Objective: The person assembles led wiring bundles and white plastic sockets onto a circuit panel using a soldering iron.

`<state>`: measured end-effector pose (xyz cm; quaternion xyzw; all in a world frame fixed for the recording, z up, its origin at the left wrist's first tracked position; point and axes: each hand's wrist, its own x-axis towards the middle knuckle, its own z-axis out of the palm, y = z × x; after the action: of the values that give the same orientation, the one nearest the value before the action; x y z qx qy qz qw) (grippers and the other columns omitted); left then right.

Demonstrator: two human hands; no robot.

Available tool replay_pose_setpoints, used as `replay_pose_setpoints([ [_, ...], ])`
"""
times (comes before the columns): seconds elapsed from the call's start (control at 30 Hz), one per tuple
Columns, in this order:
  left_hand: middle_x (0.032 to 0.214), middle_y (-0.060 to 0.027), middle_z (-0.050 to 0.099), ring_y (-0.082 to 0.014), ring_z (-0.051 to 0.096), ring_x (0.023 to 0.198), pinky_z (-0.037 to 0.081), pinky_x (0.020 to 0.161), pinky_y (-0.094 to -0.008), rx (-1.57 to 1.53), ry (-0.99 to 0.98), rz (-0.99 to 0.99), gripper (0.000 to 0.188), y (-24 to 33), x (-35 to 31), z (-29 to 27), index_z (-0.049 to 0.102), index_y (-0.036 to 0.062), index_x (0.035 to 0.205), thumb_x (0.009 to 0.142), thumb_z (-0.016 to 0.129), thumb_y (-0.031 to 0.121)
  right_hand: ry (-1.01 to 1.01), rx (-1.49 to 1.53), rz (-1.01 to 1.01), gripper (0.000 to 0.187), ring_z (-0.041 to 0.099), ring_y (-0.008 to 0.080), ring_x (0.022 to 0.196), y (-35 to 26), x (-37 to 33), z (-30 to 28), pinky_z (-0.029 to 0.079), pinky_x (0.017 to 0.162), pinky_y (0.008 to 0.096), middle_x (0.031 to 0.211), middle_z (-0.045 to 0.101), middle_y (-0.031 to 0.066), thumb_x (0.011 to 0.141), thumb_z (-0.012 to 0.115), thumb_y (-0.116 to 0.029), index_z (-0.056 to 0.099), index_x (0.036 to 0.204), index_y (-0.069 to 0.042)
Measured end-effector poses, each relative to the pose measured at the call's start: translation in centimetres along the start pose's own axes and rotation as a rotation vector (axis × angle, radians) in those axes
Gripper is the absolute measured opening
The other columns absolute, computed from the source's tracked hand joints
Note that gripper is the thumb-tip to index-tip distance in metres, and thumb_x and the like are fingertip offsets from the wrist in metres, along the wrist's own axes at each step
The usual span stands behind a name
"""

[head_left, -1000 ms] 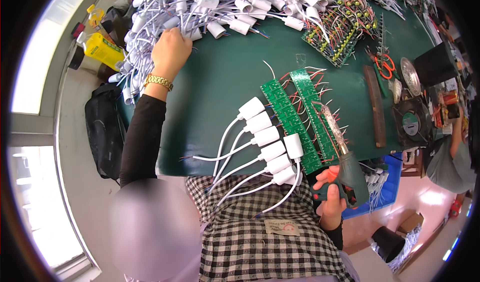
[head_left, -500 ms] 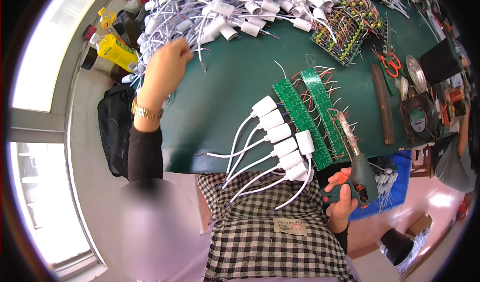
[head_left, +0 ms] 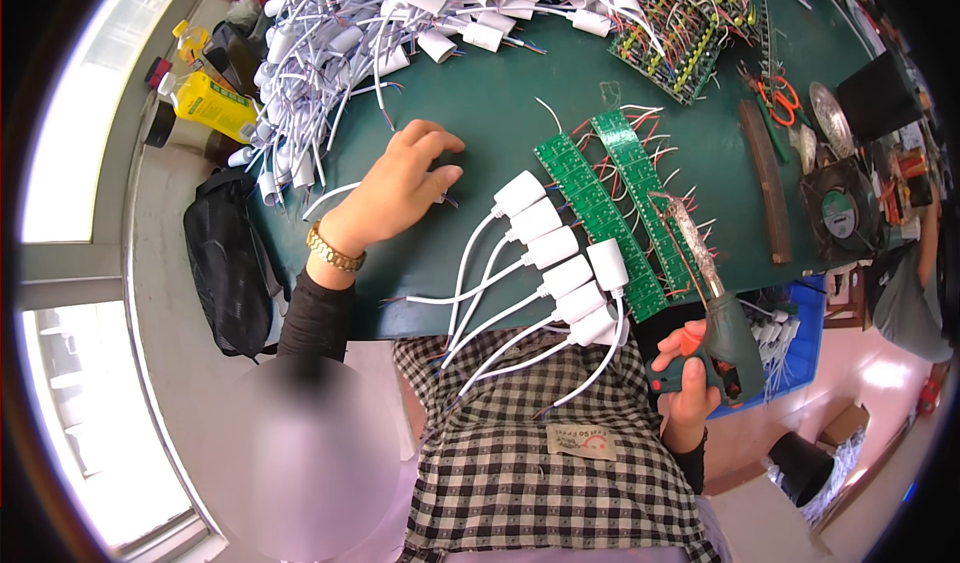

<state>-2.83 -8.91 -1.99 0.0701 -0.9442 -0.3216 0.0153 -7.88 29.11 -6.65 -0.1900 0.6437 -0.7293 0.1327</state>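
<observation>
My left hand (head_left: 398,188) is over the left part of the green table, closed around a white cabled piece (head_left: 330,199); the cable shows on one side of the hand and thin bare leads on the other, while its middle is hidden under the palm. My right hand (head_left: 688,383) grips a dark green soldering gun (head_left: 735,348), fingers by its orange trigger. The gun's tip lies over the right of two long green circuit boards (head_left: 640,183); the left board (head_left: 590,203) lies beside it. White lamp holders (head_left: 552,248) with cables rest in a row left of the boards.
A big heap of white cabled lamp holders (head_left: 345,41) covers the far left. Wired boards (head_left: 680,38) lie beyond. At right are orange-handled scissors (head_left: 780,98), a wooden strip (head_left: 765,178) and a fan (head_left: 842,213). A yellow bottle (head_left: 210,105) and black bag (head_left: 228,263) sit left.
My left hand has come back from the heap, toward the right and nearer, with a white cabled piece under it. My right hand still holds the soldering gun. The view has shifted slightly.
</observation>
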Motion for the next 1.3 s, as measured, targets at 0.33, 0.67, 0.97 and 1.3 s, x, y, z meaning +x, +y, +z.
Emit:
replay_pose_setpoints([
  [0.33,0.115,-0.012,0.053,-0.0253,0.057,0.097,0.048,0.08,-0.0326,0.007,0.089,0.07,0.03,-1.5,-2.7,0.5,0.059,0.0042,0.104,0.076,0.062,-0.005,0.024,0.039,0.051,0.041,0.054,0.0136,0.057,0.7,0.1,0.0,0.046,0.053,0.024,0.083,0.058,0.0151,0.085,0.053,-0.026,0.046,0.113,0.003],
  [0.67,0.11,-0.0143,0.052,-0.027,0.058,0.086,0.05,0.071,-0.0321,0.311,0.339,0.275,0.024,-1.7,-1.1,2.8,0.059,0.0031,0.1,0.077,0.062,-0.004,-0.072,-0.003,0.016,0.041,0.055,0.0139,0.059,0.0,1.5,0.2,0.047,0.054,0.0251,0.084,0.059,0.0149,0.088,0.052,-0.028,0.046,0.115,0.003],
  [0.97,0.107,-0.0097,0.053,-0.016,0.052,0.076,0.045,0.066,-0.0271,-0.179,0.41,0.154,0.008,0.7,2.6,4.6,0.054,0.0042,0.09,0.084,0.055,-0.001,-0.062,-0.002,0.05,0.041,0.057,0.0143,0.062,-0.4,1.7,0.6,0.046,0.058,0.0255,0.086,0.06,0.0153,0.088,0.053,-0.027,0.047,0.116,0.003],
  [1.3,0.09,-0.0066,0.054,-0.0212,0.051,0.089,0.041,0.081,-0.0304,-0.098,0.307,-0.037,0.007,3.1,4.8,6.0,0.064,0.0022,0.074,0.07,0.065,0.008,-0.099,-0.004,0.039,0.04,0.056,0.0154,0.064,-0.3,2.4,0.5,0.046,0.061,0.0259,0.087,0.06,0.0154,0.089,0.052,-0.027,0.048,0.117,0.002],
])
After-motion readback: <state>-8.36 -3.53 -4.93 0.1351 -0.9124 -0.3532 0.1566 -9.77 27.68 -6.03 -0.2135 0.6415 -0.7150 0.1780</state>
